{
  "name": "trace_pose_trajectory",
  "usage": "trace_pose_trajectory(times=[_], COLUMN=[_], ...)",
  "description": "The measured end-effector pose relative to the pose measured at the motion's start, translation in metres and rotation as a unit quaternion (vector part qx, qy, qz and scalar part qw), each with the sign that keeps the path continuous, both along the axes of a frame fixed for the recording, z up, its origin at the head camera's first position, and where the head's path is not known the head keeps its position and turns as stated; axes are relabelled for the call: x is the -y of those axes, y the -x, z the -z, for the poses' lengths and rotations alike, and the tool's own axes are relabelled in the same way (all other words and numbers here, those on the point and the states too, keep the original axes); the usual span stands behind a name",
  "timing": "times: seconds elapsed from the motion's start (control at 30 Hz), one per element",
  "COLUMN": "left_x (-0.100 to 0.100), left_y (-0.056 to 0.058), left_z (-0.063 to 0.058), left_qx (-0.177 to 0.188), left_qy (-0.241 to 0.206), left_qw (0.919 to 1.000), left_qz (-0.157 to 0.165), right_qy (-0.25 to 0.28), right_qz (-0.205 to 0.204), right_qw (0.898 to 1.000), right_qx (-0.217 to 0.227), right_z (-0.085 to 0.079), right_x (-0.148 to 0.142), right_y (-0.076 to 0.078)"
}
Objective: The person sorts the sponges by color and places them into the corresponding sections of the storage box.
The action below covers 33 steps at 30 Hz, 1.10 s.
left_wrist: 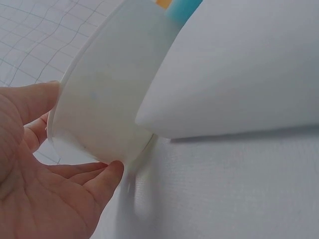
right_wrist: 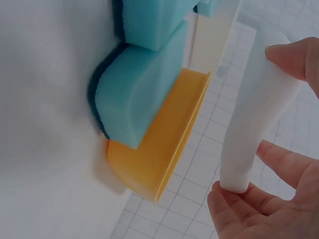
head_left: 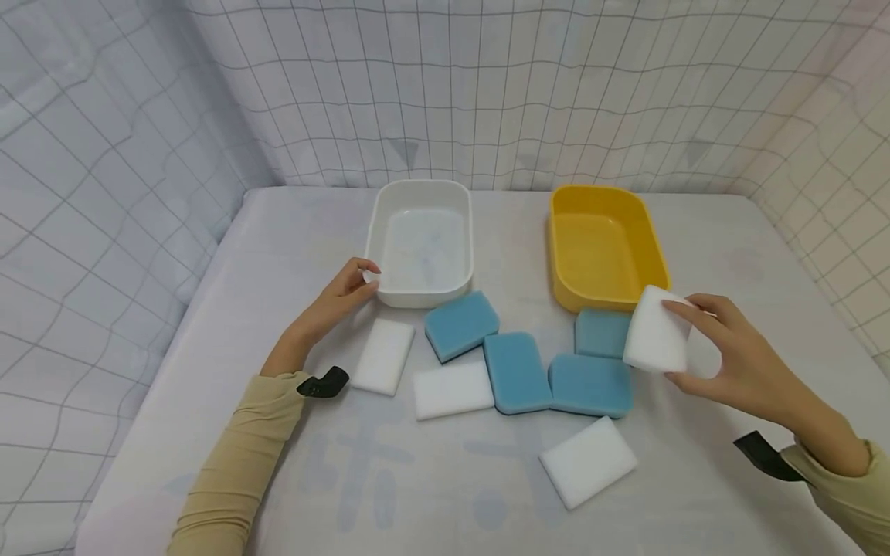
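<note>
My right hand (head_left: 740,363) grips a white melamine sponge (head_left: 657,330) by its edges, above the table beside the yellow container's near right corner. In the right wrist view this sponge (right_wrist: 254,114) looks slightly bent between thumb and fingers. At the near left corner of a white plastic container (head_left: 424,299), my left hand (head_left: 342,293) holds the rim and wall. The left wrist view shows fingertips against that container's wall (left_wrist: 104,94), with a white sponge (left_wrist: 239,69) close by. The yellow container (head_left: 605,301) stands to the right of the white one.
Several blue sponges with dark undersides, one of them a middle sponge (head_left: 518,373), lie in front of the containers. White sponges lie near them: one at left (head_left: 384,357), one in the centre (head_left: 453,391), one nearer the front (head_left: 589,462). Grid-patterned cloth (head_left: 487,93) hangs behind the table.
</note>
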<state>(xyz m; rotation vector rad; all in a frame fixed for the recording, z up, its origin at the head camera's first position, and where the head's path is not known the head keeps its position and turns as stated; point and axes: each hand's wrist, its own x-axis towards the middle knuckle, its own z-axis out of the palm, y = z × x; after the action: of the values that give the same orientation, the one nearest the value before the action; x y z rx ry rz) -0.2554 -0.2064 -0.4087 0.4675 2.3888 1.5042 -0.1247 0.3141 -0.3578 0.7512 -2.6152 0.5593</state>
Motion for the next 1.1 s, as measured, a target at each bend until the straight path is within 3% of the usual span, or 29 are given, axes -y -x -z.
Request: trace_pose_trajectory(times=[0.27, 1.1], left_x=[0.001, 0.0], left_y=[0.0, 0.003], left_z=[0.0, -0.001], left_qx=[-0.006, 0.003], left_qy=[0.011, -0.015], left_qw=[0.9999, 0.9999], left_qz=[-0.003, 0.006], right_qy=[0.006, 0.013], right_qz=[-0.012, -0.063], right_qw=[1.0, 0.997], right_qx=[0.016, 0.034], right_z=[-0.005, -0.018], right_x=[0.021, 0.084], right_y=[0.021, 0.083])
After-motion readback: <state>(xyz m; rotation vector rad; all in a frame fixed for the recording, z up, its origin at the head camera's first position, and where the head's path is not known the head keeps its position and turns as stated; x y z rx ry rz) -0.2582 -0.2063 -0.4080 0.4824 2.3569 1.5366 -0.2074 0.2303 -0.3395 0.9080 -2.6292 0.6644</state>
